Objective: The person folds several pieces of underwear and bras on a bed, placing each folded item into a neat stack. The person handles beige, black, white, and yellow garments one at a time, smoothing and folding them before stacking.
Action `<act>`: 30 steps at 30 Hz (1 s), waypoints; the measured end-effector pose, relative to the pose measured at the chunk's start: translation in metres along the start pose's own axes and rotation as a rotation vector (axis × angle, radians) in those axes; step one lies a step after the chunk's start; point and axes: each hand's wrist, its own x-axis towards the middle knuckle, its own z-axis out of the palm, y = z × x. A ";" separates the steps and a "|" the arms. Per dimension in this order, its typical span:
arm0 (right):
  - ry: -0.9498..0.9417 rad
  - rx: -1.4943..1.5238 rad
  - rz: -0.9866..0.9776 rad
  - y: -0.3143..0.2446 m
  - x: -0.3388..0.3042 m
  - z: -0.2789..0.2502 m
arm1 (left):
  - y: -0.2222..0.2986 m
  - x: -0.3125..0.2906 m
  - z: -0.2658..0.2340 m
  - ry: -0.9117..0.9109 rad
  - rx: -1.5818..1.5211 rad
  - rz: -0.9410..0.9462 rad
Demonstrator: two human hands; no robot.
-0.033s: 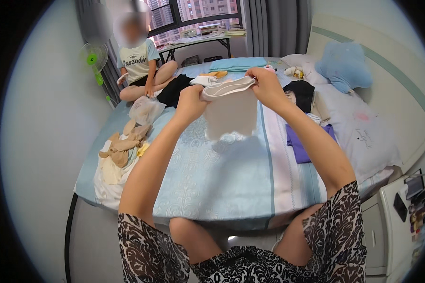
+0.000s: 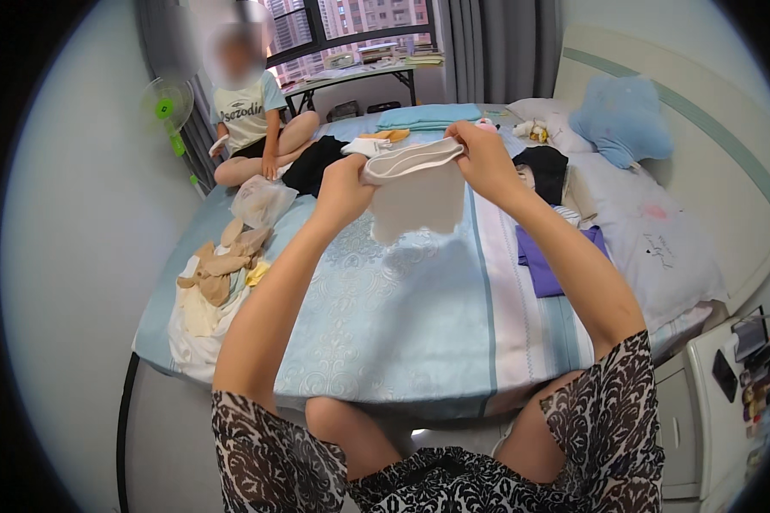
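A white garment hangs over the middle of the bed, its banded opening toward me and its lower edge loose above the sheet. My left hand pinches the left corner of that opening, and my right hand pinches the right corner. The band is stretched between them, both arms reaching forward. Whether it is a top or a bottom piece cannot be made out. Behind my left hand lie black clothing and a small white cloth. Beyond my right hand is a folded black garment.
A person sits cross-legged at the bed's far left, beside a plastic bag. Beige and white clothes are heaped on the left. On the right are purple folded cloth, pillows and a blue cushion; a nightstand stands lower right.
The white garment's hanging lower edge has risen slightly. Both hands keep their hold in nearly the same place.
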 end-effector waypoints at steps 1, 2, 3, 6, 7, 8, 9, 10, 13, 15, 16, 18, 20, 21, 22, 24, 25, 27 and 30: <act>-0.002 0.030 0.036 -0.009 -0.008 -0.002 | -0.001 -0.007 0.001 0.017 -0.047 -0.002; -0.010 0.054 0.092 -0.015 -0.024 -0.003 | 0.000 -0.020 0.005 0.019 -0.106 -0.009; -0.028 0.095 0.078 -0.016 -0.040 -0.001 | 0.001 -0.033 0.008 0.021 -0.163 -0.019; -0.060 0.115 0.108 -0.019 -0.116 -0.006 | 0.019 -0.096 0.021 -0.138 -0.184 -0.030; -0.058 0.102 0.115 -0.017 -0.151 -0.009 | 0.026 -0.123 0.031 -0.219 -0.168 -0.077; -0.125 0.085 0.144 -0.023 -0.185 -0.012 | 0.029 -0.157 0.041 -0.247 -0.182 -0.018; -0.194 0.086 0.167 -0.029 -0.218 -0.011 | 0.029 -0.193 0.050 -0.275 -0.184 0.031; -0.248 0.106 0.146 -0.032 -0.248 -0.012 | 0.031 -0.224 0.058 -0.329 -0.232 0.074; -0.441 0.230 0.105 -0.040 -0.291 -0.015 | 0.036 -0.281 0.065 -0.475 -0.349 0.121; -0.547 0.325 0.206 -0.043 -0.293 -0.014 | 0.035 -0.290 0.064 -0.564 -0.415 -0.011; -0.580 0.364 0.316 -0.044 -0.282 -0.016 | 0.033 -0.285 0.060 -0.653 -0.451 -0.145; -0.565 0.507 0.551 -0.030 -0.273 -0.001 | 0.021 -0.275 0.066 -0.646 -0.504 -0.315; -0.449 0.784 0.799 -0.011 -0.247 0.021 | -0.003 -0.257 0.088 -0.428 -0.707 -0.500; -0.393 0.790 0.872 -0.009 -0.224 0.036 | -0.011 -0.241 0.096 -0.307 -0.852 -0.603; -0.336 0.793 0.948 -0.009 -0.206 0.049 | -0.019 -0.228 0.103 -0.182 -0.999 -0.703; -0.329 0.613 1.034 0.018 -0.214 0.083 | -0.032 -0.217 0.112 -0.249 -0.840 -0.792; -0.323 0.522 1.073 0.035 -0.224 0.102 | -0.040 -0.215 0.118 -0.279 -0.758 -0.834; -0.375 0.281 0.938 0.040 -0.230 0.108 | -0.044 -0.222 0.117 -0.236 -0.581 -0.784; -0.222 0.289 0.924 0.022 -0.244 0.084 | -0.020 -0.235 0.108 -0.124 -0.357 -0.539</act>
